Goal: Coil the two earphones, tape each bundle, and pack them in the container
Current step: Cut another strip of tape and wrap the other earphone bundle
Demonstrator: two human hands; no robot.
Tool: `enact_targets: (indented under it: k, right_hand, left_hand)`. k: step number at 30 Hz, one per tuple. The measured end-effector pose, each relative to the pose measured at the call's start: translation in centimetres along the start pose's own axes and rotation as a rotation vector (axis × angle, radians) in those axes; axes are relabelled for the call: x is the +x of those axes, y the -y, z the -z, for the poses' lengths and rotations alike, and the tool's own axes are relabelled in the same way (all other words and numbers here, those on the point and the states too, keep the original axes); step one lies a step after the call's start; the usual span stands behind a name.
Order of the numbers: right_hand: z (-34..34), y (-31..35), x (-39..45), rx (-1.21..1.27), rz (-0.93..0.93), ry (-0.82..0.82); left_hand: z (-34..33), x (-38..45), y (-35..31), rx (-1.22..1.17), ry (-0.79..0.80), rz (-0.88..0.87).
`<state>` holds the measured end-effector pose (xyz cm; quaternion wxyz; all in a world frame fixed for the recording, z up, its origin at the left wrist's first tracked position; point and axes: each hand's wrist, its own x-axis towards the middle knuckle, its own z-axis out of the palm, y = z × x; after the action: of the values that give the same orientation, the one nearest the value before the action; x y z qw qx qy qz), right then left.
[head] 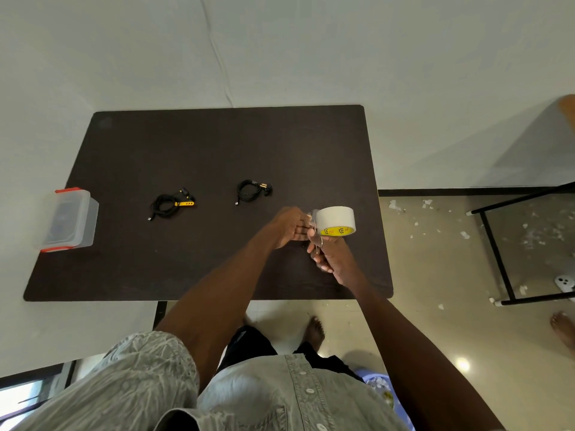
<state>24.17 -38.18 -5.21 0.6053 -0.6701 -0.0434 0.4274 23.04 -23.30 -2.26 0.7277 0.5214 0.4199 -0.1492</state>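
Observation:
Two coiled black earphones lie on the dark table point(124, 150): one with a yellow part point(171, 204) at centre left, the other point(250, 191) near the middle. Right of them, a white tape roll point(336, 219) with a yellow core stands on edge just above my right hand point(331, 258). That hand is closed around small metal scissors point(316, 237) that point up at the roll's left side. My left hand point(287, 227) pinches the loose tape end beside the roll. I cannot tell whether the roll rests on the table.
A clear plastic container point(70, 220) with red clips sits at the table's left edge. A black metal frame point(497, 253) stands on the floor to the right, among scattered white scraps. Another person's foot point(563, 329) shows at the far right.

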Motion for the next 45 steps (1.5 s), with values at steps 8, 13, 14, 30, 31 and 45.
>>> enact_targets:
  k: [8,13,14,30,31,45]
  right_hand:
    - [-0.1,-0.8,-0.3,0.020,-0.036,0.023]
    - [0.0,-0.7,-0.1,0.031,-0.012,0.022]
    - [0.0,-0.7,-0.2,0.038,-0.014,0.022]
    - [0.0,-0.1,-0.2,0.052,-0.002,-0.009]
    - [0.0,-0.2,-0.3,0.045,0.000,-0.017]
    - [-0.4,-0.8,-0.7,-0.033,0.005,-0.048]
  left_hand:
    - [-0.2,-0.3,-0.1,-0.025,0.005,0.015]
    - [-0.3,-0.1,0.0,-0.025,-0.010,-0.001]
    - [-0.2,-0.1,0.0,-0.023,-0.020,-0.003]
    - [-0.5,0.2,0.1,-0.014,-0.037,0.017]
    - [-0.5,0.3,0.2,-0.020,-0.045,0.013]
    - [0.0,0.2,-0.1,-0.013,-0.022,0.008]
